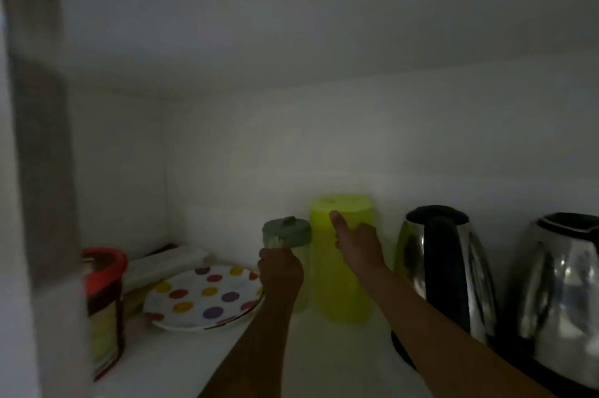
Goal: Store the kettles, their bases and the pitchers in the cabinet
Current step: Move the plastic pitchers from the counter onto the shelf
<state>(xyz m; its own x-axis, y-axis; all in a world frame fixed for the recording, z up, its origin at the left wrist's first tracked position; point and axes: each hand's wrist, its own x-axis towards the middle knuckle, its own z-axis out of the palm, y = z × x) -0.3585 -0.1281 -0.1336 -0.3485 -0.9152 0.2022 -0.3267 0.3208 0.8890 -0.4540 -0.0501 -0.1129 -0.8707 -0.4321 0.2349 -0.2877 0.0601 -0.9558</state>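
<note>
I look into a dim white cabinet (324, 362). A lime-green pitcher (343, 294) stands upright near the back wall, and my right hand (358, 243) lies against its front with fingers extended. To its left is a smaller pitcher with a grey-green lid (287, 230); my left hand (280, 271) grips its side. Two steel kettles with black handles stand to the right, one (444, 268) beside the green pitcher, the other (564, 297) at the frame edge. Each kettle seems to sit on a dark base (402, 354), mostly hidden.
A white plate with coloured dots (204, 297) lies on the shelf left of my left hand, over some folded white things. A red-lidded jar (105, 310) stands at the front left by the cabinet's side wall (39, 170).
</note>
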